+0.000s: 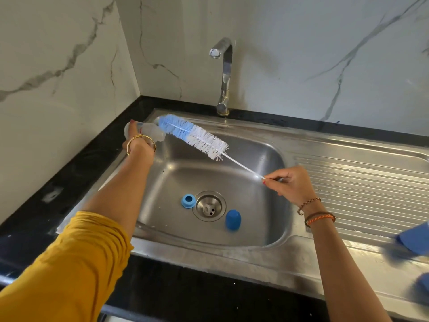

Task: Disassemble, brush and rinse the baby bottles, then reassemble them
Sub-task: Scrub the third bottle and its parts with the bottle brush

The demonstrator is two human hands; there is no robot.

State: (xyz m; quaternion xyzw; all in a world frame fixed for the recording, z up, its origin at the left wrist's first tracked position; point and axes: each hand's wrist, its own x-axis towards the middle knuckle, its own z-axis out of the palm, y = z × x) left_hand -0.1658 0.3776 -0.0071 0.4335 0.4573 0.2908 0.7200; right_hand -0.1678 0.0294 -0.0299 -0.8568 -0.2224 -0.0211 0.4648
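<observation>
Two hands work above the sink point(267, 140): the left hand point(139, 142) grips a clear bottle point(148, 131), the right hand point(290, 184) pinches the brush point(195, 135) wire; a blue ring point(188, 201) and cap point(233, 220) lie inside by the drain point(209, 206).

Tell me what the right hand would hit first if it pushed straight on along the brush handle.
Probably the clear bottle held by the left hand; the right hand aims the brush at it, though depth is unclear.

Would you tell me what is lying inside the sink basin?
In the sink: a blue ring left of the drain, a blue cap to its right. The left forearm hides the basin's left edge.
</observation>
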